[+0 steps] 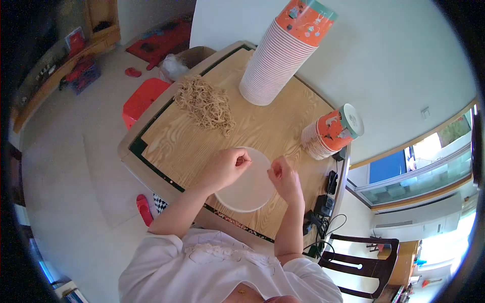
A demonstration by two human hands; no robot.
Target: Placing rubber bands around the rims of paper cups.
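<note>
You have both hands over the near half of the table [262, 136], above a white round tub [250, 196]. The tub sits near the table's front edge, directly below and between your hands; which way up it stands is hard to tell. Your left hand [226, 169] is over the tub's left side, its fingers curled in and its thumb brought against the forefinger in a pinch. Your right hand [286, 180] is at the tub's right side, curled into a similar pinch. The two hands are apart; you cannot tell from here whether a thin piece lies in either pinch.

Beyond your left hand lies a loose heap of tan strands [206, 105]. A tall, leaning stack of orange and green tubs [278, 63] rises at the far side, and a shorter stack [326, 134] lies tilted toward the right edge. Black adapters [324, 205] and cables [320, 233] are along that edge, near a dark chair [358, 262].
</note>
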